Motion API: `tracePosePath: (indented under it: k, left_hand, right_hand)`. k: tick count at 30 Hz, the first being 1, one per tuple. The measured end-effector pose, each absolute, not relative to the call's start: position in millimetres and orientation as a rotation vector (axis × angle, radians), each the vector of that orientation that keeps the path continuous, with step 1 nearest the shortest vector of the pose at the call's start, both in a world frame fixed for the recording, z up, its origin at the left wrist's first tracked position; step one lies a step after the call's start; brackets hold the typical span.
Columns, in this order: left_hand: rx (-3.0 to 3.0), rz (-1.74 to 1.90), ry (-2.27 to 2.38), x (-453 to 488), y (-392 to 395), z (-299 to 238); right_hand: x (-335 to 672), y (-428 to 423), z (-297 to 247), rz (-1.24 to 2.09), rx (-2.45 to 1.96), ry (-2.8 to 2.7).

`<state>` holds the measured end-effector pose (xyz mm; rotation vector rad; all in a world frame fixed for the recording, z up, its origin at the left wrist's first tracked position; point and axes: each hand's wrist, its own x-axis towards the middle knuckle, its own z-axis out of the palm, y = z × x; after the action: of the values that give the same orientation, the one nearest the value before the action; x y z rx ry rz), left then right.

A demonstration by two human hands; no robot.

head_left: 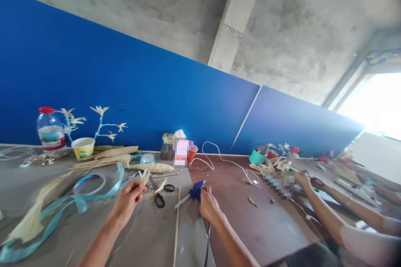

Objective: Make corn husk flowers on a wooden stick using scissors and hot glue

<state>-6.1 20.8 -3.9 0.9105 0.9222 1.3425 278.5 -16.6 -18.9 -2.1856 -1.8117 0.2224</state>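
Between the pinched fingers of my left hand (pixel 130 196) is a small pale husk flower (pixel 145 175). My right hand (pixel 208 204) grips a blue glue gun (pixel 196 190), with a whitish glue stick (pixel 182 202) jutting from it to the left and a dark cord (pixel 207 244) hanging below. The two hands are apart. Black-handled scissors (pixel 159 200) lie between them, near a loose piece of husk (pixel 161 185). A thin wooden stick (pixel 177 229) lies on the table just left of the glue gun.
Light blue ribbon (pixel 62 212) and dried corn husks (pixel 40 212) spread at left. Behind them stand a yellow cup (pixel 83 148) with flower stems and a plastic bottle (pixel 50 131). A white cable (pixel 232 162) runs along the back. Co-workers' arms (pixel 326 210) are at right.
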Motion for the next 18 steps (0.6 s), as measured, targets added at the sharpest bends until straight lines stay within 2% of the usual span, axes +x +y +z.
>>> tracePosePath:
  k: [4,6,12,18]
  left_hand:
    - [0.933,1.354,0.907,-5.2,19.4,-4.7]
    - [0.939,1.356,0.92,-4.5,20.8,-7.1]
    - [0.932,1.362,0.91,-2.5,22.7,-10.5]
    - [0.991,1.485,0.975,-4.0,24.0,-11.0]
  right_hand:
    - [290.7,-25.9,-26.7,0.206,-2.043,-1.772]
    - [296.6,-32.9,-23.6,0.239,-1.733,-1.596]
    - [266.6,-47.8,15.2,0.79,-1.35,-1.282]
    - [198.0,-38.6,29.9,1.182,-1.154,-1.54]
